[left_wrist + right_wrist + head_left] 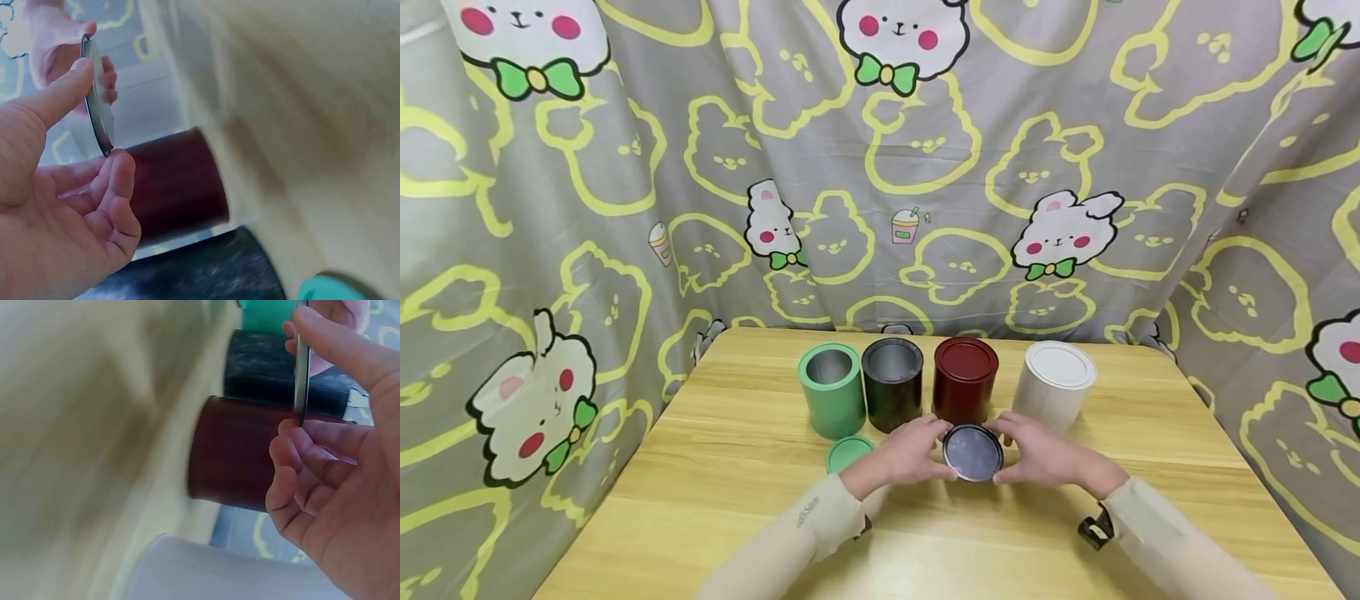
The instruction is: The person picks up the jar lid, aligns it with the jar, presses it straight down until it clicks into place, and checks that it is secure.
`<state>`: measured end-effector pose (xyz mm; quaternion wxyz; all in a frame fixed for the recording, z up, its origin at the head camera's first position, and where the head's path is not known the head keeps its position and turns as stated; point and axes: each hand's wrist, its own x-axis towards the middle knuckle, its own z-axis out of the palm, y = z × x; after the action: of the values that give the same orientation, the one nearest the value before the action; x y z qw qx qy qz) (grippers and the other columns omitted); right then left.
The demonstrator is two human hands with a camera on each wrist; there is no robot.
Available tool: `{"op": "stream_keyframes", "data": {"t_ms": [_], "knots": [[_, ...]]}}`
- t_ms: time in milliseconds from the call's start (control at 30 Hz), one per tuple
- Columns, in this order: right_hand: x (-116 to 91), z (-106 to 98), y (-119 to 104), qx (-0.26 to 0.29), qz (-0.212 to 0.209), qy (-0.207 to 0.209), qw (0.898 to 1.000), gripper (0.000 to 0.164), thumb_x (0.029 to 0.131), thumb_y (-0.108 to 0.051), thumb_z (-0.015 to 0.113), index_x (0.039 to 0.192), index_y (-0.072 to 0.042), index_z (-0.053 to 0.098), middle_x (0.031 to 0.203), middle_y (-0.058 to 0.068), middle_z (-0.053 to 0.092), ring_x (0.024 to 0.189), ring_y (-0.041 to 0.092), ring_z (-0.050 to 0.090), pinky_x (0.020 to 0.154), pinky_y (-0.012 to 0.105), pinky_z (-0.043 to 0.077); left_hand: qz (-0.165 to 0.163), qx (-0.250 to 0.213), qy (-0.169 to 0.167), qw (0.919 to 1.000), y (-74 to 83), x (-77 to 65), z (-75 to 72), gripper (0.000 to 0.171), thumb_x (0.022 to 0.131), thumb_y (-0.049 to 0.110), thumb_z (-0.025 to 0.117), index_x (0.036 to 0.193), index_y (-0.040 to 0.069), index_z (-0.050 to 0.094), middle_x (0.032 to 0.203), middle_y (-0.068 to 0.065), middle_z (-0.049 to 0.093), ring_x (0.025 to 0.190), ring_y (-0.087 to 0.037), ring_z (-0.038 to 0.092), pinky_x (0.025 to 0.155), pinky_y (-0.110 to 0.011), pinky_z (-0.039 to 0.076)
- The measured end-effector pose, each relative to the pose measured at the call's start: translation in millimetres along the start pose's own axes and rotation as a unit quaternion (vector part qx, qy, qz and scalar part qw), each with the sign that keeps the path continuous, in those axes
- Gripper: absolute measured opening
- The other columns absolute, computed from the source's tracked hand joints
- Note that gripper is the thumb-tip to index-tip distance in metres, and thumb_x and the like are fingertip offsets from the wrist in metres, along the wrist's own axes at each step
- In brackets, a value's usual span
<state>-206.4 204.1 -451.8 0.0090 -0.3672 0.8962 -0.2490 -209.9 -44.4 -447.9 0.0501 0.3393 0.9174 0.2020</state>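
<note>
A round black lid [973,453] is held up in front of the dark red can [964,392], above the table. My left hand [913,451] pinches its left edge between thumb and fingers. On the opposite edge, my right hand [1043,451] pinches the same lid. In the left wrist view the lid [97,97] appears nearly edge-on between both hands. The black can [892,396] stands uncovered left of the red can, which has its lid on. A green lid [849,454] lies on the table, partly hidden by my left hand.
An uncovered green can [832,404] stands at the left end of the row. At the right end is a white can [1056,385] with its lid on. The wooden table [700,467] meets a patterned curtain [827,208] at its back and sides.
</note>
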Motion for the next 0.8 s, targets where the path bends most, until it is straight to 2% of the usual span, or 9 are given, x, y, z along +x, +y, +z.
{"op": "stream_keyframes", "data": {"t_ms": [200, 467, 700, 800], "knots": [[9, -13, -12, -0.012, -0.010, 0.016, 1.000, 0.067, 0.065, -0.027, 0.086, 0.120, 0.000, 0.058, 0.102, -0.001, 0.057, 0.089, 0.018, 0.053, 0.075, 0.033, 0.047, 0.017, -0.011, 0.022, 0.9996, -0.8, -7.2, -17.2, 0.062, 0.075, 0.041, 0.079, 0.124, 0.009, 0.058, 0.106, 0.001, 0.057, 0.093, -0.011, 0.057, 0.073, -0.022, 0.046], [23, -30, -27, -0.007, -0.028, 0.013, 1.000, 0.068, 0.067, -0.030, 0.085, 0.121, 0.001, 0.057, 0.103, 0.001, 0.058, 0.093, 0.021, 0.056, 0.077, 0.039, 0.049, 0.023, 0.011, 0.050, 0.9984, -0.1, -18.3, -39.0, 0.066, 0.075, 0.045, 0.077, 0.126, 0.009, 0.057, 0.112, -0.003, 0.056, 0.098, -0.013, 0.054, 0.081, -0.025, 0.046], [38, -42, -40, 0.012, -0.035, 0.007, 0.999, 0.067, 0.068, -0.028, 0.085, 0.123, -0.004, 0.055, 0.111, 0.000, 0.058, 0.091, 0.012, 0.055, 0.076, 0.032, 0.050, 0.028, -0.003, 0.058, 0.9979, -1.5, -28.0, -61.7, 0.066, 0.077, 0.041, 0.077, 0.129, 0.006, 0.055, 0.121, -0.006, 0.053, 0.108, -0.015, 0.051, 0.090, -0.029, 0.044], [45, -46, -45, 0.020, -0.035, 0.000, 0.999, 0.065, 0.069, -0.028, 0.085, 0.123, -0.006, 0.056, 0.113, -0.001, 0.057, 0.093, 0.012, 0.055, 0.079, 0.035, 0.049, 0.026, -0.008, 0.064, 0.9976, -3.5, -30.3, -70.1, 0.066, 0.078, 0.040, 0.077, 0.129, 0.006, 0.054, 0.125, -0.005, 0.051, 0.114, -0.016, 0.050, 0.094, -0.030, 0.042]]}}
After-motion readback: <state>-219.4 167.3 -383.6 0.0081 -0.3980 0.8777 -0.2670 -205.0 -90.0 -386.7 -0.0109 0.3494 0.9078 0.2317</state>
